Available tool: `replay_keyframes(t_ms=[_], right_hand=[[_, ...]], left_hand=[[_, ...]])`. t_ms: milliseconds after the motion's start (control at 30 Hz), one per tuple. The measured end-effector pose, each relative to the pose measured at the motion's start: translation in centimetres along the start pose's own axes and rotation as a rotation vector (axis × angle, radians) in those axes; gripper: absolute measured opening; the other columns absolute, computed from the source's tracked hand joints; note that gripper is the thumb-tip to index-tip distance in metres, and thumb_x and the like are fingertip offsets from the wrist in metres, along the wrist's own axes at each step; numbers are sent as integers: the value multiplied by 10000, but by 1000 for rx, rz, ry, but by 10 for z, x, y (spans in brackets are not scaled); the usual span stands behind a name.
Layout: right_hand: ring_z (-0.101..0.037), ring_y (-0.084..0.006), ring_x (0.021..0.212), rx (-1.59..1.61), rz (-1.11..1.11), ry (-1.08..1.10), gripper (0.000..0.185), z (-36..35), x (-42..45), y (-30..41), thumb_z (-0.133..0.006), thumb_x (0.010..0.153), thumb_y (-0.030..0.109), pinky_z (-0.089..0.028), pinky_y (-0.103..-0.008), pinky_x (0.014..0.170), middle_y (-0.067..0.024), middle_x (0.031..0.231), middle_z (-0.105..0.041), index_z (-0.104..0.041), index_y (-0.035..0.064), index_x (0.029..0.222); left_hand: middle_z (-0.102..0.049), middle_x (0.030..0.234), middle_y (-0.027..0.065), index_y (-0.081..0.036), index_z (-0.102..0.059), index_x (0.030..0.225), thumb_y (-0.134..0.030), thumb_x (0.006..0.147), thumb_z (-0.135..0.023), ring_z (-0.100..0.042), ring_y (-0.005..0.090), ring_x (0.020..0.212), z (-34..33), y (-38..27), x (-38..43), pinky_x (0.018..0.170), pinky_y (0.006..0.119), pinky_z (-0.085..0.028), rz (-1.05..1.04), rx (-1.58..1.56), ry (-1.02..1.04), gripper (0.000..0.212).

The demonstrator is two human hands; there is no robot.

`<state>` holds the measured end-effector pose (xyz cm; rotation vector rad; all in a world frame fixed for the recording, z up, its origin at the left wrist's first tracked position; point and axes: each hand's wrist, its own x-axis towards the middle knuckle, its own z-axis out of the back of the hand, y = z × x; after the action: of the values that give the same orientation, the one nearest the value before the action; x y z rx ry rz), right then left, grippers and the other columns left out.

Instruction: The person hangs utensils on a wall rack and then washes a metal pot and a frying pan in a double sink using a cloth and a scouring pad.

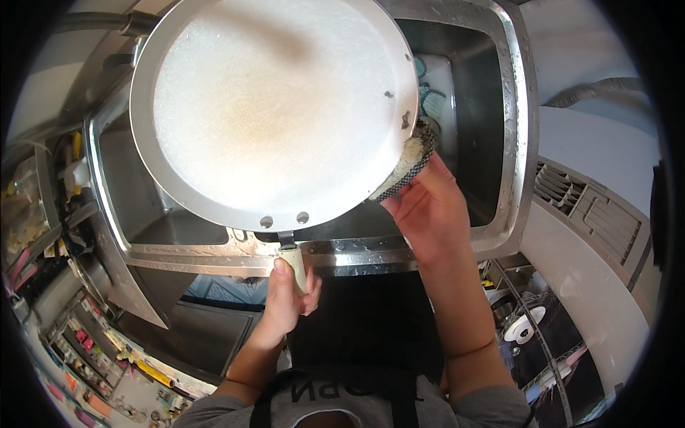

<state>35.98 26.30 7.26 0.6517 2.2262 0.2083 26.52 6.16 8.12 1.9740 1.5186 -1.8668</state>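
A round frying pan (278,117) with a pale, whitish inside is held over a steel sink. My left hand (289,294) grips its cream handle (292,267), below two rivets at the pan's wall. My right hand (433,203) holds a scrubbing sponge (406,163) with a checked dark edge against the pan's right rim. Several dark specks stick to the rim just above the sponge. A brownish tint shows in the middle of the pan, and a dark blurred shadow falls across its upper part.
The double-bowl steel sink (511,160) has wet edges. In its right bowl lies a white tray (447,85) with teal-edged sponges (432,101). A hose (96,21) and tap are at upper left. At right stands a white appliance with a vent (559,184); wire shelving (535,342) is below.
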Motion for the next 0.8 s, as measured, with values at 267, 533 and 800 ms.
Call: replay_keyframes(t_ms=[267, 533, 800], right_hand=[[-606, -160, 850, -62, -8, -1, 284, 12, 9, 8, -464, 858, 100, -517, -323, 736, -79, 982, -604, -482, 25, 1131], [-604, -154, 832, -165, 61, 17, 225, 3, 22, 40, -503, 825, 83, -497, -286, 701, -66, 921, -626, -563, 29, 1036], [-558, -134, 872, -129, 138, 6, 283, -4, 36, 46, -535, 836, 173, -440, -289, 744, -33, 968, -599, -530, 44, 1088]], left_hand=[[-300, 453, 15, -63, -379, 689, -667, 839, -204, -295, 101, 357, 8, -1, -1, 336, 222, -243, -20, 55, 5, 646], [-315, 450, 18, -61, -381, 681, -660, 844, -197, -313, 102, 356, 17, -2, -8, 337, 217, -245, 24, 169, 15, 647], [-331, 470, 8, -72, -405, 690, -577, 895, -207, -287, 88, 347, 3, -22, -1, 322, 213, -239, 70, 135, -95, 580]])
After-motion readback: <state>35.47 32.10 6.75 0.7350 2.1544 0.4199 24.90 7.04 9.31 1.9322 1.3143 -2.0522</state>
